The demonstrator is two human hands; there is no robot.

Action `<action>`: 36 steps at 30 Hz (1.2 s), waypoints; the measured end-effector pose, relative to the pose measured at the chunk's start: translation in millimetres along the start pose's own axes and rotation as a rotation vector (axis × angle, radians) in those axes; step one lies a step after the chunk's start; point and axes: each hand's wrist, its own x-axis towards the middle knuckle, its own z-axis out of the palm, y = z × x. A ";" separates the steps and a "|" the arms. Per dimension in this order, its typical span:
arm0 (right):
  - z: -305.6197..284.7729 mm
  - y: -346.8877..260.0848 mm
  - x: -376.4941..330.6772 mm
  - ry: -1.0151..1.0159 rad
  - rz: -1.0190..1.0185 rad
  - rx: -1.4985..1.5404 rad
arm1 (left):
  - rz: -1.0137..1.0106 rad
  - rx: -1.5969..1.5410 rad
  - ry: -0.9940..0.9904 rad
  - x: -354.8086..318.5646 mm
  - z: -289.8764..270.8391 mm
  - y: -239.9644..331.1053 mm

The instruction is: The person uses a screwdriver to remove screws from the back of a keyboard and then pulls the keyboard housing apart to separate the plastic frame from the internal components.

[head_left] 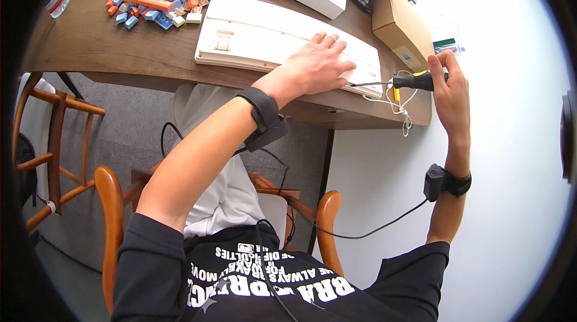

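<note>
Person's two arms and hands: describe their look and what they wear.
The left hand and right hand are ungloved. The black sleeves are short. Each forearm wears a black strap with a dark box; a thin black cable leaves the right one.

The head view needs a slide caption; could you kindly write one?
Left hand on a white keyboard, right hand holding a screwdriver, keycaps heaped nearby.
</note>
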 end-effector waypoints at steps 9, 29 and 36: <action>-3.4 -3.2 -4.0 -0.165 -0.068 0.295 | -0.005 -0.003 0.011 -1.9 -0.7 0.0; -15.8 -5.6 -10.6 -0.182 0.128 -0.104 | -0.024 -0.025 -0.030 0.0 -3.7 2.3; -17.4 0.2 -16.2 -0.174 -0.076 0.017 | -0.015 -0.013 -0.012 -1.2 -3.2 0.4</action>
